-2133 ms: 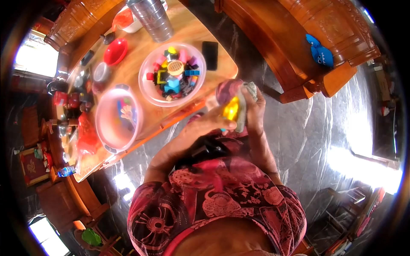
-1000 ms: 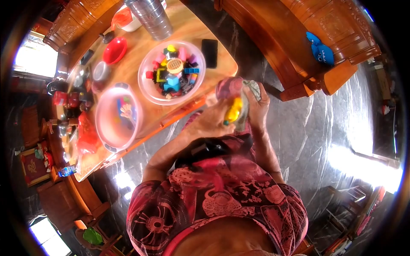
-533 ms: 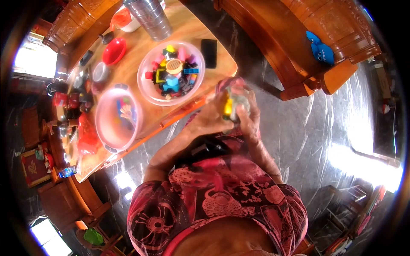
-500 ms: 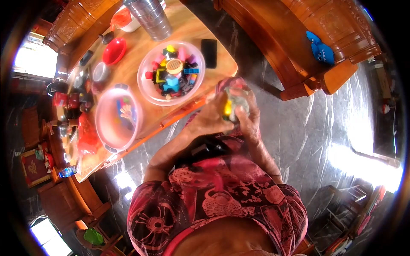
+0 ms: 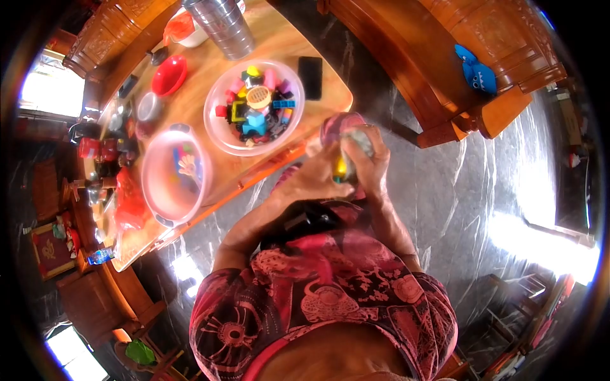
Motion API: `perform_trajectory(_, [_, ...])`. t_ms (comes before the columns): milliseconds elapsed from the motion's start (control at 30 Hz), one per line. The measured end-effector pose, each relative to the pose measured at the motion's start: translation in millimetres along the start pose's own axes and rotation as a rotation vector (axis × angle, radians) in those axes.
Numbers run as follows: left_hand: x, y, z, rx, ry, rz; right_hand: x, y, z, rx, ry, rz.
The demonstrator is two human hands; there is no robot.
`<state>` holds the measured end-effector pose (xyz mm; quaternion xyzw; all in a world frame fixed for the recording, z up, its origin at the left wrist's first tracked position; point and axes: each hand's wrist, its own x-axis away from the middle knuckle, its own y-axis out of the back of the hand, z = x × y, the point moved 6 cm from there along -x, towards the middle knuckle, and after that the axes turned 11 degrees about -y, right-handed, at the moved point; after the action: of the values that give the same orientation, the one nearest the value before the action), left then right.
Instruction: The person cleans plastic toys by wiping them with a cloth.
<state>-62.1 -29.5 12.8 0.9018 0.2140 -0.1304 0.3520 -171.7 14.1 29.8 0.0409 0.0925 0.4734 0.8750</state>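
Above my lap, my left hand is closed around a small yellow toy piece, whose lower end looks dark green. My right hand grips a pale grey-green cloth and presses it against the piece. Fingers cover much of both things, and blur hides the piece's exact shape. Beyond my hands, on the wooden table, stands a translucent pink bowl filled with colourful toy blocks. Nearer the left, a pink basin holds a few coloured pieces at its bottom.
A black phone lies beside the bowl. Behind are a steel container, a red bowl and a red plastic bag. A wooden bench with a blue toy stands at the right, on a grey marble floor.
My right hand has shifted slightly up over the yellow piece with the cloth, its fingers now bent higher. The left hand stays almost in place. Nothing on the table has moved.
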Motion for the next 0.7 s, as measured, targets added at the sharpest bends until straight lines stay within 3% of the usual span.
perform_trajectory(67, [7,-10,15,0.491,0.273,0.050,1,2,-18,-0.235,-0.230,-0.019])
perform_trajectory(133, [11,-4,19,0.618,0.288,0.024,-5,3,-26,-0.342,-0.222,-0.088])
perform_trajectory(200, [13,-7,15,1.107,0.476,0.068,-8,9,-49,-0.602,-0.468,-0.117])
perform_trajectory(233, [9,-7,15,1.238,0.470,-0.063,-11,13,-50,-0.622,-0.471,-0.122])
perform_trajectory(267, [10,-6,13,1.238,0.469,-0.066,-9,15,-54,-0.700,-0.530,-0.199])
perform_trajectory(333, [6,7,2,1.515,0.387,-0.298,-8,22,-34,-0.696,-0.389,-0.138])
perform_trajectory(367, [9,8,4,1.408,0.450,-0.299,-6,25,-22,-0.695,-0.389,-0.137])
perform_trajectory(433, [6,6,7,1.462,0.444,-0.310,-3,32,14,-0.485,-0.152,-0.093])
perform_trajectory(467, [5,3,8,1.516,0.439,-0.319,0,32,12,-0.484,-0.153,-0.099])
perform_trajectory(500, [10,-7,12,1.626,0.604,-0.378,3,27,19,-0.367,-0.006,-0.039])
perform_trajectory(567, [3,-7,14,1.610,0.533,-0.347,11,14,35,-0.118,0.178,0.064])
perform_trajectory(667, [-2,-3,7,1.388,0.506,-0.484,21,-10,43,0.412,0.405,0.103])
perform_trajectory(700, [2,-4,9,1.369,0.494,-0.514,21,-15,43,0.415,0.440,0.086])
